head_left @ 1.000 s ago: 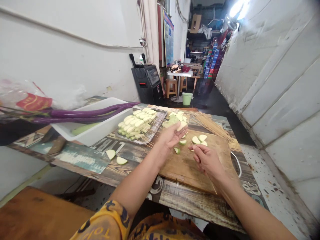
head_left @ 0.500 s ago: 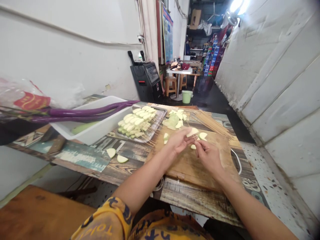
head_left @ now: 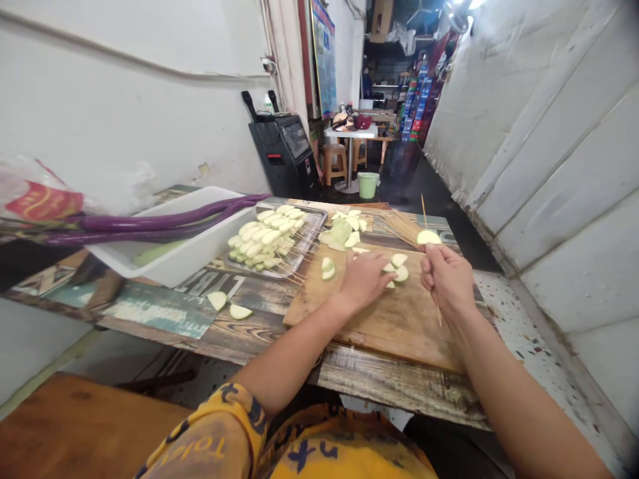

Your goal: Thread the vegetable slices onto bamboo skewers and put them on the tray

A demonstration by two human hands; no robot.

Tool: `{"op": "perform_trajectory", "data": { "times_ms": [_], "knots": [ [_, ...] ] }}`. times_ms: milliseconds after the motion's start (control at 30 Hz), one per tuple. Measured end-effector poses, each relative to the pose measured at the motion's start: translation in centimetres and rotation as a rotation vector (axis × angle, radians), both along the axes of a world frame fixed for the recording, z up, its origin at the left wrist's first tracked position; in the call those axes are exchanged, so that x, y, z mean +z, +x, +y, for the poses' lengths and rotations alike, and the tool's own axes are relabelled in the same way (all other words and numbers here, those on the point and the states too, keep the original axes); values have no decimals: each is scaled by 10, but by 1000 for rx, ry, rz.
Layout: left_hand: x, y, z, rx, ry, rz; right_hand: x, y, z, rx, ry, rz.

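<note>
- Black speaker, upper middle of the frame, a small bottle on top
- Pale green bucket on the dark floor, right of the speaker
- White table with brown stools, top centre
- Blue poster, top centre
- Stacked coloured boxes, upper right
- Plastic bag with red print, left edge
- Brown wooden surface, lower left

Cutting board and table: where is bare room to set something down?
Bare: the cutting board on its near half, between left forearm and right hand; the table at near left, between white tub, loose slices and front edge. Crowded: the board's far side, with cut slices around left hand; the tray of skewered slices.
</note>
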State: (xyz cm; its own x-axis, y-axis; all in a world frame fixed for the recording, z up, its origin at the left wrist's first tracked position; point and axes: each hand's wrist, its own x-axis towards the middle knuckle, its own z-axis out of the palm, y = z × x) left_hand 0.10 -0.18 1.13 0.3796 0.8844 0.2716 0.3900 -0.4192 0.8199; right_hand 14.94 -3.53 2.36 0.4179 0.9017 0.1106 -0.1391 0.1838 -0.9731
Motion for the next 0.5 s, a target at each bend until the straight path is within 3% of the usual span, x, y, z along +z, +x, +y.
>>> {"op": "perform_trajectory", "data": {
  "times_ms": [67,133,300,433,500],
  "knots": [
    [-7,3,-5,27,141,372,-4,3,4,9,-28,71],
    [-12,7,-10,49,244,558,-8,5,6,36,-52,95],
    [-11,4,-9,16,289,628,-14,8,7,72,-63,83],
    [-12,-1,9,38,345,590,-16,8,8,72,-73,45],
    [-18,1,18,-27,393,576,-17,6,8,73,-88,19]
  ]
}}
